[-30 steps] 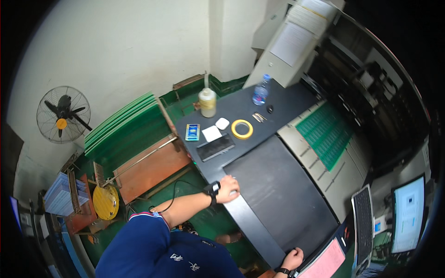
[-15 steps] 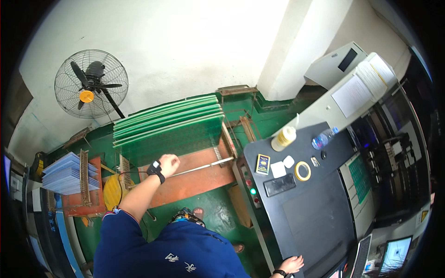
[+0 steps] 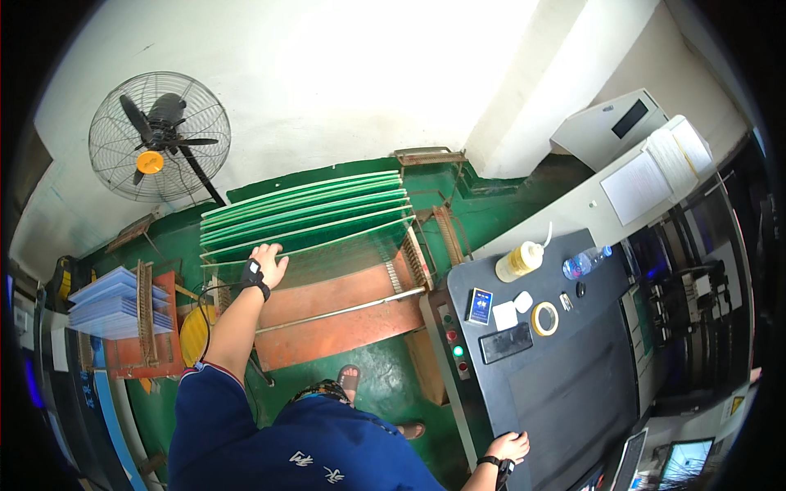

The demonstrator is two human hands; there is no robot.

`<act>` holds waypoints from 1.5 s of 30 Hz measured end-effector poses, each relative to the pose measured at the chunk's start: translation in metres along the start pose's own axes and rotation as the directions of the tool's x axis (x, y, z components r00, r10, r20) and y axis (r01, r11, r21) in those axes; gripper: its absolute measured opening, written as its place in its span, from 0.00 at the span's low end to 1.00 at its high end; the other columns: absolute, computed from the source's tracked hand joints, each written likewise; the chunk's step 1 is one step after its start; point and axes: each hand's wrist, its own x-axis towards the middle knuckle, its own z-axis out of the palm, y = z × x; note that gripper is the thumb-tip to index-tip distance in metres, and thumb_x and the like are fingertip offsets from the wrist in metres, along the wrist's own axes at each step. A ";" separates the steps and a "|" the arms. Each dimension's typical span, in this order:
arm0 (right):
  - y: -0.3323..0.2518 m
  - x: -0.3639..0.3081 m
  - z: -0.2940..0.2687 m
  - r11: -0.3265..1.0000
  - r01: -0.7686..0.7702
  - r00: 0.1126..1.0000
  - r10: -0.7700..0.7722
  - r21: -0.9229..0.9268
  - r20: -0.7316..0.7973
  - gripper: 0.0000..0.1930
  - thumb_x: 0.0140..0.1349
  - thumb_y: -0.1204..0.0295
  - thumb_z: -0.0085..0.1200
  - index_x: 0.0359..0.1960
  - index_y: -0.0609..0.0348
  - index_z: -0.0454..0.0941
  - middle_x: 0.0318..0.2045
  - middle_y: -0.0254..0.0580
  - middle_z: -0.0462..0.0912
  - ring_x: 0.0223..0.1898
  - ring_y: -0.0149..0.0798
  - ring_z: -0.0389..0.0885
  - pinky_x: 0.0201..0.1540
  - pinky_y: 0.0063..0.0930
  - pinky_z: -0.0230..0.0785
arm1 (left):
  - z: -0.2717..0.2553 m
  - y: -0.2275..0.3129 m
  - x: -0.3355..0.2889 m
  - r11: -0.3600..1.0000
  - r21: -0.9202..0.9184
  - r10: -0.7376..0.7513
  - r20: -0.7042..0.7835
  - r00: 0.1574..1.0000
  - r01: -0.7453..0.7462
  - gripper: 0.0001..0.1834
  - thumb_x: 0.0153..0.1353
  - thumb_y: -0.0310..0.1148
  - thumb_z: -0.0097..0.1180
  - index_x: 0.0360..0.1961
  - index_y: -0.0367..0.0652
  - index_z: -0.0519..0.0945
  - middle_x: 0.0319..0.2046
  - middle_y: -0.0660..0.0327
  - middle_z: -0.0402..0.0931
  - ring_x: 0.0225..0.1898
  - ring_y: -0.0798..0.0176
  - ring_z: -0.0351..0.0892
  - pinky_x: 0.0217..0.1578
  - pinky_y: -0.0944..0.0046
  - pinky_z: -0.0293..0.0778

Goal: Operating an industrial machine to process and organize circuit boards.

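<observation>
Reaching with the left hand (image 3: 268,266) to the top edge of the front green panel (image 3: 352,248), set upright in an orange rack (image 3: 336,340). Found right at the fingers, close to its left end, and stretching mostly from the grip toward between 2 and 3 o'clock. Seen with thumb spread away from fingers; cannot tell whether pinching the edge or only touching. Showing at least 5 panels in the rack, roughly parallel, broad faces toward 6 o'clock, long axis running from between 8 and 9 to between 2 and 3. Resting the right hand (image 3: 509,447), loosely spread, at about 4 o'clock on a dark table (image 3: 565,401). Shown there also with 1 squeeze bottle (image 3: 519,263), 1 clear bottle (image 3: 583,263), 1 tape roll (image 3: 535,320), 1 black slab (image 3: 506,343), 1 blue box (image 3: 481,306) and 2 white pieces (image 3: 505,317). Framed with 1 fan (image 3: 160,139) between 10 and 11 o'clock.
</observation>
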 end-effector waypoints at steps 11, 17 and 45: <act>-0.017 0.002 -0.017 0.999 0.003 1.000 -0.004 -0.032 -0.019 0.18 0.57 0.63 0.42 0.49 0.48 0.72 0.51 0.34 0.72 0.59 0.40 0.62 0.58 0.57 0.51 | 0.006 -0.001 0.036 0.984 0.172 -0.056 0.093 0.994 0.039 0.22 0.55 0.53 0.52 0.28 0.41 0.75 0.27 0.46 0.77 0.33 0.44 0.76 0.33 0.49 0.70; -0.021 0.000 -0.015 1.000 -0.004 0.999 0.004 -0.008 -0.036 0.18 0.56 0.63 0.42 0.48 0.49 0.72 0.51 0.34 0.72 0.59 0.41 0.61 0.59 0.58 0.50 | -0.125 0.053 0.034 0.985 0.153 0.122 -0.249 0.961 -0.085 0.23 0.54 0.50 0.54 0.18 0.39 0.72 0.19 0.49 0.72 0.26 0.43 0.74 0.27 0.50 0.66; 0.180 -0.147 -0.126 -0.102 -0.791 0.574 -0.465 0.604 0.674 0.23 0.67 0.55 0.41 0.51 0.63 0.69 0.46 0.43 0.77 0.48 0.34 0.75 0.47 0.30 0.70 | -0.061 0.377 -0.243 0.091 -0.769 0.620 0.541 0.568 0.632 0.20 0.64 0.43 0.46 0.45 0.35 0.75 0.39 0.57 0.78 0.39 0.63 0.77 0.41 0.64 0.73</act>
